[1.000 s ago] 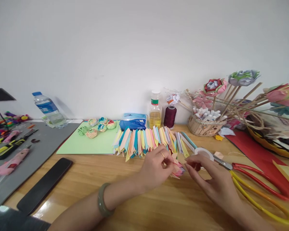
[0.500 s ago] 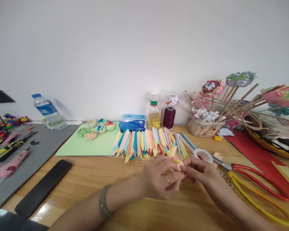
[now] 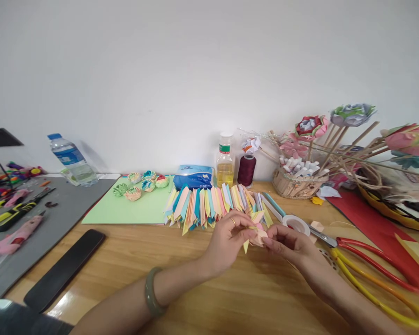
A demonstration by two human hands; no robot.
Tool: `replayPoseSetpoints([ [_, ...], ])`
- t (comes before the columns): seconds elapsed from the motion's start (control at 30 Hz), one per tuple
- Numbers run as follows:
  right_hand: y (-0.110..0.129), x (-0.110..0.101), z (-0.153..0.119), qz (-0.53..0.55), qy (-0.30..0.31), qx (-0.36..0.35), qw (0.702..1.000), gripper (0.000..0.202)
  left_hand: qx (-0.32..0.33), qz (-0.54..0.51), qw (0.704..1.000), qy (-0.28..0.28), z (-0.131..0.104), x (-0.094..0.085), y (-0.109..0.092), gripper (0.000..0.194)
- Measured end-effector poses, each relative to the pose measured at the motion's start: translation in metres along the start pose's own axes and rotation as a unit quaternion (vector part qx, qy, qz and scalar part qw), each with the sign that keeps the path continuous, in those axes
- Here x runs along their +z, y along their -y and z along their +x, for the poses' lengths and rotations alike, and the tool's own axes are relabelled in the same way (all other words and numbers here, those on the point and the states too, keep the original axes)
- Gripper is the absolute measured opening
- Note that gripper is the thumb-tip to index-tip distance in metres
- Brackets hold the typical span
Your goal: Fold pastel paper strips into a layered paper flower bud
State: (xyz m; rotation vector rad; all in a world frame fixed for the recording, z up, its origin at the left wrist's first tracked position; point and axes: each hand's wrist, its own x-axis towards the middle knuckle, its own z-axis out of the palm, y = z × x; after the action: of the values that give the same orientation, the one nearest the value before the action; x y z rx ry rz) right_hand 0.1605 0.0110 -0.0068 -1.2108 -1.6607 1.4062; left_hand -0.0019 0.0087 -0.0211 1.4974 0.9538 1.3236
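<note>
Between my two hands, above the wooden table, is a small folded paper piece [image 3: 257, 236] in pink, peach and yellow, with pointed tips. My left hand [image 3: 226, 239], with a ring and a green bangle at the wrist, pinches it from the left. From the right, the thumb and fingers of my right hand [image 3: 289, 244] close on its edge. The fingers partly cover the piece. Just behind lies a long row of folded paper strips [image 3: 209, 204] in several colours.
Right of my hands lie a white tape roll [image 3: 296, 225] and large scissors [image 3: 342, 244] with red and yellow handles. Behind stand an oil bottle [image 3: 225, 163], a thread spool [image 3: 246, 170] and a basket [image 3: 296, 184]. Paper flowers [image 3: 146, 185] rest on green paper [image 3: 101, 211]. A black phone-like slab [image 3: 65, 270] lies left.
My left hand has turned and opened up its grip around the paper piece, so more of the piece shows, with a yellow tip pointing down. My right hand stays nearly in place.
</note>
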Motion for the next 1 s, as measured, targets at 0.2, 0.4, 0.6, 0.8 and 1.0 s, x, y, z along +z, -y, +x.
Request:
replayPoseSetpoints([
  [0.2, -0.003, -0.003, 0.001, -0.019, 0.006, 0.001, 1.0, 0.031, -0.033, -0.015, 0.999, -0.004, 0.001, 0.0, 0.0, 0.006],
  [0.4, -0.001, 0.002, -0.002, -0.032, -0.026, -0.018, 0.999, 0.031, -0.038, -0.023, 0.999, -0.01, 0.001, -0.001, -0.003, 0.007],
  [0.6, 0.005, 0.004, -0.006, -0.035, -0.038, -0.022, 0.998, 0.028, -0.083, -0.12, 0.989, -0.026, 0.001, 0.002, -0.003, 0.014],
  [0.8, -0.004, -0.011, -0.005, 0.011, -0.156, -0.082, 0.984, 0.028, -0.212, -0.295, 0.932, -0.016, 0.003, 0.0, -0.008, 0.023],
  [1.0, -0.003, -0.005, 0.001, -0.083, -0.086, -0.069, 0.99, 0.031, -0.259, -0.312, 0.914, 0.017, 0.001, 0.003, -0.006, 0.014],
])
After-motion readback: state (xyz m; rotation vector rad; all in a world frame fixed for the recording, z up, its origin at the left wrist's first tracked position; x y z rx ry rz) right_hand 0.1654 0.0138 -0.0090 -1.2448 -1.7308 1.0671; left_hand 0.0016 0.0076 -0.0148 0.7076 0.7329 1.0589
